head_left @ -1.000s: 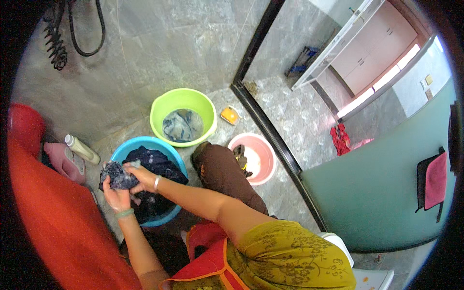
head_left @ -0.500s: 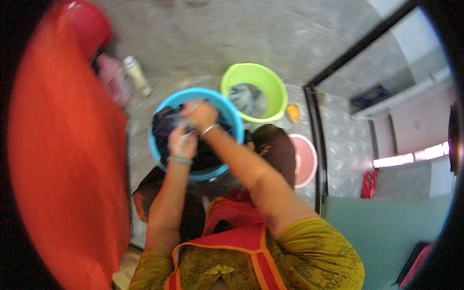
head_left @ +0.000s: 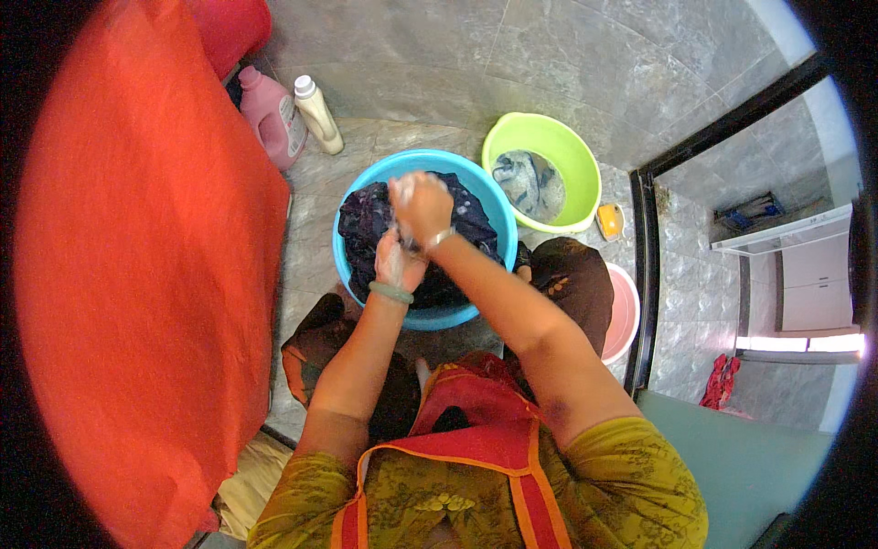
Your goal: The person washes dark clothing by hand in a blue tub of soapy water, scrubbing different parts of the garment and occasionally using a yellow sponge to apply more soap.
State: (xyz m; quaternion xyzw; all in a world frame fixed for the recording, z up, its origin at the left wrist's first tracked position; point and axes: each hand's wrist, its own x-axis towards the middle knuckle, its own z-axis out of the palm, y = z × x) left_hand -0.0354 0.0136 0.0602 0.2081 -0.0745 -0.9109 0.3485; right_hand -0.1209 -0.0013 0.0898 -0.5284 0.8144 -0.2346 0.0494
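Observation:
A blue basin (head_left: 355,291) stands on the floor before me, filled with a wet dark garment (head_left: 471,220) flecked with suds. Over it my right hand (head_left: 426,209) is closed in a fist, with white foam on its fingers. Just below and to the left, my left hand (head_left: 400,263) is closed against the right one, a green bangle at its wrist. A dark fold of the garment shows pinched between the two hands; my fingers hide most of it.
A lime-green basin (head_left: 587,183) with cloth in sudsy water stands behind right, beside a yellow object (head_left: 609,221). A pink basin (head_left: 624,311) is right of my knee. A pink jug (head_left: 272,123) and a white bottle (head_left: 318,114) stand back left, next to a large red cloth (head_left: 155,274).
The view has shifted, so the basins appear farther right. Both hands stay together over the blue basin, the right one now more upright above the left. The earlier picture is blurred.

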